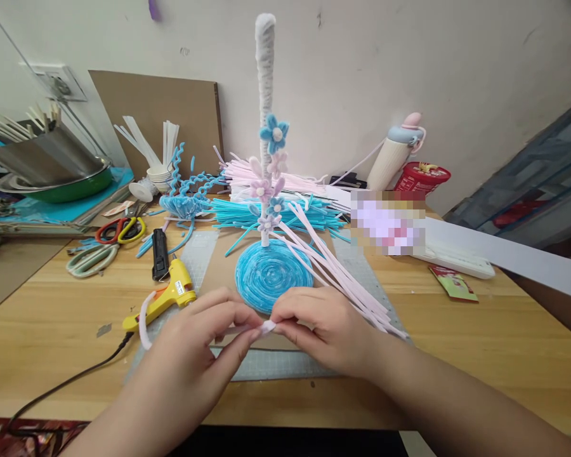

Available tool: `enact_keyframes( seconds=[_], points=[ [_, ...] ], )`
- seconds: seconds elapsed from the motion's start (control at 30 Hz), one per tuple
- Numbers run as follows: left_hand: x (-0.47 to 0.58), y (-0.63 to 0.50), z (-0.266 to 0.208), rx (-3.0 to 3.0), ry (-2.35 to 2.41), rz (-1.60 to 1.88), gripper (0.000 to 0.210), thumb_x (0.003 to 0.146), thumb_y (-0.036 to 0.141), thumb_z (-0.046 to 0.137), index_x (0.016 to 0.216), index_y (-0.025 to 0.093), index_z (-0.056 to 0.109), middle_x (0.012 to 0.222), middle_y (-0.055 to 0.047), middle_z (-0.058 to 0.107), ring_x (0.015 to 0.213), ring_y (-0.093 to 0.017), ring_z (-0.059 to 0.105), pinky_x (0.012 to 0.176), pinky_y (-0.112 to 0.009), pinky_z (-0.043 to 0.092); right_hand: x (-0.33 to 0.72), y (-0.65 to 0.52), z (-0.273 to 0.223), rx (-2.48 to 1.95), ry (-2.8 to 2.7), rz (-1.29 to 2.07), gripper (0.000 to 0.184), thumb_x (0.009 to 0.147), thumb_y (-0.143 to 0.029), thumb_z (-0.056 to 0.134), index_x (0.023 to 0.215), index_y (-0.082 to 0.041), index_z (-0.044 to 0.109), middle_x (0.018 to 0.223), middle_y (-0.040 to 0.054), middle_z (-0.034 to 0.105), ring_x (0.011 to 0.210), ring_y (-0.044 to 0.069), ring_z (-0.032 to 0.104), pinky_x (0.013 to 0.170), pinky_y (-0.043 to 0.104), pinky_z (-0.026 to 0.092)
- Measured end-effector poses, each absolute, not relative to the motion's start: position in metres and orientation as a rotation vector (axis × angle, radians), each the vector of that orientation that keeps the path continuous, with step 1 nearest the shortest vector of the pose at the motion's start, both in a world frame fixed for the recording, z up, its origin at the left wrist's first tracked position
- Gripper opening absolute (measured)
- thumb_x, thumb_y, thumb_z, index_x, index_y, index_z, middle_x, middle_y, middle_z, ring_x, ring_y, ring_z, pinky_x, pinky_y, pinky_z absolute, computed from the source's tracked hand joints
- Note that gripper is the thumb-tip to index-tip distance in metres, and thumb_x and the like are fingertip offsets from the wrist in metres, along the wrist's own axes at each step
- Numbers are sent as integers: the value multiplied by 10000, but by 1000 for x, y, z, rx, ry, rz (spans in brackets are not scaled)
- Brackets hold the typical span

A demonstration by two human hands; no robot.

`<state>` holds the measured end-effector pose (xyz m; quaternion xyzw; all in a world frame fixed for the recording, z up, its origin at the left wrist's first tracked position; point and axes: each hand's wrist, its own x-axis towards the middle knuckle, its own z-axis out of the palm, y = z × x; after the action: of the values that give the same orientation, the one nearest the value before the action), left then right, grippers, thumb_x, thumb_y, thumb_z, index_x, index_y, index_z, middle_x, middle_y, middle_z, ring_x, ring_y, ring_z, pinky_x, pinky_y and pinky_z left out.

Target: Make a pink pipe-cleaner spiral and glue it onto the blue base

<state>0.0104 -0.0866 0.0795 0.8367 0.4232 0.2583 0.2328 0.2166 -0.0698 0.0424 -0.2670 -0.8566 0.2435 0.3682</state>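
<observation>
Between my two hands is a pale pink pipe cleaner [268,327], its far end curving up beyond my left wrist. The fingertips of my left hand [214,336] pinch it from one side. My right hand [326,327] pinches it from the other, so both hands are closed on it. Just behind them lies a blue coiled disc [272,277]. A white wrapped stem [265,82] rises at the disc's back edge, carrying blue and pink pipe-cleaner flowers [275,132]. Loose pink pipe cleaners [347,279] fan out beside my right hand.
A yellow glue gun [171,293], a black cutter [160,254] and scissors [92,259] lie on the left. Bundles of blue pipe cleaners [285,214] and pink ones stand behind. A bottle [391,158], a red tub [421,181] and a sachet [453,284] are on the right.
</observation>
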Motion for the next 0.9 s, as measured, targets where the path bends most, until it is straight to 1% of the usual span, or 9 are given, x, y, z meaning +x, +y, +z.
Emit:
enact_keyframes(
  seconds=[0.13,0.23,0.37,0.47,0.67,0.9],
  points=[
    [9,-81,76,2187,1190,644,126,867,255,540,798,217,638,790,-2,619,726,-129,581,620,-212,453,216,-70,44,-773,-2172,703,134,900,-186,504,857,-133,619,782,39,634,725,110,573,668,217,434],
    [12,-71,73,2139,1207,575,154,870,277,526,796,217,647,795,-2,622,735,-137,579,629,-227,446,216,-68,44,-947,-2132,808,111,871,-200,546,820,-161,636,780,17,649,730,114,581,671,223,427],
    [20,-51,65,2124,1187,488,132,848,244,543,778,206,649,800,0,627,758,-147,578,662,-244,436,217,-61,41,-1273,-1957,1172,128,842,-267,563,791,-184,646,654,-13,628,605,111,573,563,217,410],
    [25,-38,57,2126,1161,449,120,830,191,545,784,198,656,815,-2,631,782,-155,580,695,-259,432,220,-53,34,-1382,-1862,1377,160,833,-291,542,786,-179,645,592,-13,612,544,108,563,529,217,402],
    [32,-25,38,2163,1077,426,146,817,128,527,803,182,661,851,-14,627,834,-161,581,759,-276,432,226,-45,20,-1533,-1890,1389,199,823,-333,521,759,-185,638,561,-7,620,466,101,508,453,212,356],
    [32,-25,33,2118,1111,464,119,819,165,551,807,192,666,836,-5,631,808,-158,578,711,-267,428,226,-42,17,-1516,-1958,1309,202,822,-332,516,741,-191,636,568,-9,626,503,108,531,471,213,356]
  ],
)
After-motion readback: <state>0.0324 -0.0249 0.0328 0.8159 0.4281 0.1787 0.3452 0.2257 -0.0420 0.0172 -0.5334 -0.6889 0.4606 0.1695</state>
